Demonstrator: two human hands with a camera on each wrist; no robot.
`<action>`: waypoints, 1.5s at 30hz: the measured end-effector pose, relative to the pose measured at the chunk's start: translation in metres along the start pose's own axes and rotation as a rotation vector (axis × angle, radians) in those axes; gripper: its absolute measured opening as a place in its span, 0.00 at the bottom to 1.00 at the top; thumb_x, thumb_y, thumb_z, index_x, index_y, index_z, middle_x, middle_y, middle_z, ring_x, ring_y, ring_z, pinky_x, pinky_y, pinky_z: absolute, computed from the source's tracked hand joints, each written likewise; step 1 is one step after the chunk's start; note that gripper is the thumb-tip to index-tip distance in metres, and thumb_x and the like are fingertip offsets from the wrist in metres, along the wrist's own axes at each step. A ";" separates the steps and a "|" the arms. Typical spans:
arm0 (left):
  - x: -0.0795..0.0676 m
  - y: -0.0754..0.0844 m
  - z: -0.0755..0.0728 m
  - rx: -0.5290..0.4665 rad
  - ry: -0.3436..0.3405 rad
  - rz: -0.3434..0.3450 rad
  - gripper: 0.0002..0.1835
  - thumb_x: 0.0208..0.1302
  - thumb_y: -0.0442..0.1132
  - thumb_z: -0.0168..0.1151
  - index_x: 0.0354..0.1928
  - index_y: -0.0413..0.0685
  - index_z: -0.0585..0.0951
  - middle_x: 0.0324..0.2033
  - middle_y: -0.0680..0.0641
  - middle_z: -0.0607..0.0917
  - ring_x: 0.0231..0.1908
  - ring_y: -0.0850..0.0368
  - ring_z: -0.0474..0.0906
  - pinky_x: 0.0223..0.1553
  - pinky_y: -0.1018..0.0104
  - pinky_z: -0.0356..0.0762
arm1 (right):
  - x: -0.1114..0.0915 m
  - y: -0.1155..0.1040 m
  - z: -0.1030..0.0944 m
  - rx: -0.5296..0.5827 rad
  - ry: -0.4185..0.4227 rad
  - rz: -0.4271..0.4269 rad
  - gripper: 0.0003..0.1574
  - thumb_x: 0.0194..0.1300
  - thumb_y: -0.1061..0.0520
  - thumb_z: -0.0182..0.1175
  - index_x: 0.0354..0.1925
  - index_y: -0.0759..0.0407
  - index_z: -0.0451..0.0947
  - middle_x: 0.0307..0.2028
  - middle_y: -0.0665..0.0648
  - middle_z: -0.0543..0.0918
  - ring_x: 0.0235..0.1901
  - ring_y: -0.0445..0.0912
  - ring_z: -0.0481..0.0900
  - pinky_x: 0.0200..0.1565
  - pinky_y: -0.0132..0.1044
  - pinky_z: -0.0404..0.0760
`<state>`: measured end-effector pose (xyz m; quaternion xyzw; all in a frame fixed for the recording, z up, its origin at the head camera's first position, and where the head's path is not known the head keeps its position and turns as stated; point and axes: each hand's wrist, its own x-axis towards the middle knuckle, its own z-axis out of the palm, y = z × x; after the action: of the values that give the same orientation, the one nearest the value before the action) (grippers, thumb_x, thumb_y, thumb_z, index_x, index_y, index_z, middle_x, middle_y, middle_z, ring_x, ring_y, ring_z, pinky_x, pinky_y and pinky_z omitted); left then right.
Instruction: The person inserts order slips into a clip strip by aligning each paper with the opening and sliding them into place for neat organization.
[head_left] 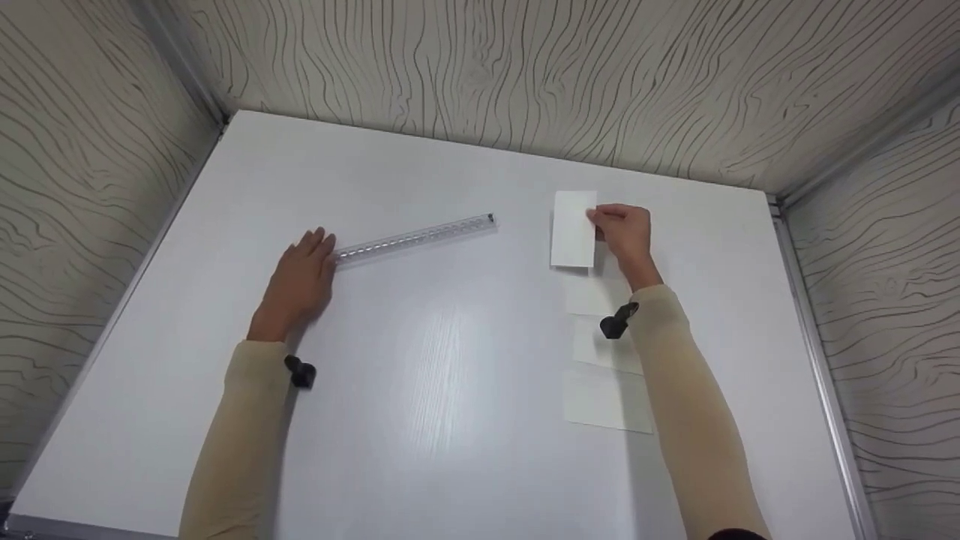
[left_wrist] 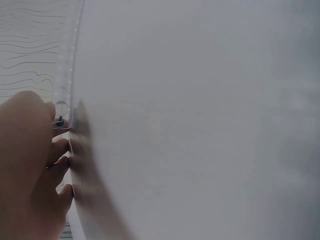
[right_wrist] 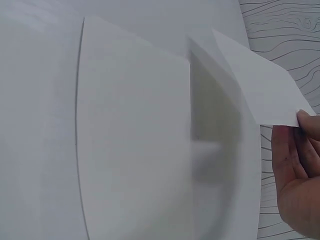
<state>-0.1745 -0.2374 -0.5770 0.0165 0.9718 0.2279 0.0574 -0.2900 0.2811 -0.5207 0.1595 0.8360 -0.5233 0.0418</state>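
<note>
My right hand (head_left: 628,234) pinches a small white paper card (head_left: 574,229) by its right edge, thumb on the near face. In the right wrist view the card (right_wrist: 260,85) tilts above the table and casts a shadow. My left hand (head_left: 300,279) rests on the table with its fingers fairly straight. Its thumb side touches the near end of a long clear plastic strip (head_left: 416,238), which has a row of round shapes along it and a dark spot at its far end. In the left wrist view, the strip (left_wrist: 67,65) runs up from beside the thumb.
Several pale paper cards lie in a column below the held one, including a middle card (head_left: 600,341) and a front card (head_left: 607,401) partly under the right forearm. Wood-grain panels (head_left: 480,67) enclose the white table (head_left: 420,360) at the back and sides.
</note>
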 end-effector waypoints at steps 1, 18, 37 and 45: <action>0.001 -0.001 0.000 0.001 0.001 0.001 0.32 0.87 0.53 0.31 0.84 0.47 0.57 0.85 0.42 0.53 0.85 0.40 0.44 0.88 0.43 0.39 | 0.000 0.000 0.001 0.004 -0.004 0.003 0.22 0.74 0.51 0.67 0.59 0.62 0.84 0.51 0.58 0.89 0.40 0.37 0.88 0.47 0.27 0.90; 0.001 0.000 -0.001 -0.015 -0.006 0.003 0.33 0.87 0.53 0.29 0.83 0.46 0.57 0.85 0.41 0.53 0.85 0.40 0.43 0.88 0.42 0.39 | -0.002 -0.002 0.022 0.025 -0.057 -0.005 0.23 0.73 0.52 0.69 0.59 0.64 0.85 0.54 0.61 0.89 0.41 0.39 0.89 0.46 0.27 0.91; 0.001 -0.001 0.000 -0.014 -0.013 0.004 0.33 0.86 0.54 0.29 0.83 0.46 0.57 0.85 0.41 0.53 0.85 0.39 0.44 0.88 0.41 0.39 | -0.009 0.002 0.039 0.054 -0.080 0.021 0.22 0.73 0.52 0.68 0.59 0.63 0.85 0.54 0.60 0.88 0.44 0.41 0.88 0.50 0.32 0.91; 0.002 -0.003 0.000 -0.022 -0.033 -0.008 0.34 0.86 0.55 0.27 0.84 0.46 0.55 0.85 0.41 0.51 0.86 0.40 0.42 0.88 0.42 0.37 | -0.011 0.004 0.044 0.032 -0.105 0.032 0.22 0.73 0.51 0.68 0.59 0.62 0.85 0.54 0.60 0.87 0.45 0.42 0.87 0.44 0.26 0.87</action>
<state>-0.1767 -0.2398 -0.5780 0.0156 0.9682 0.2382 0.0744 -0.2824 0.2410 -0.5411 0.1458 0.8217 -0.5433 0.0913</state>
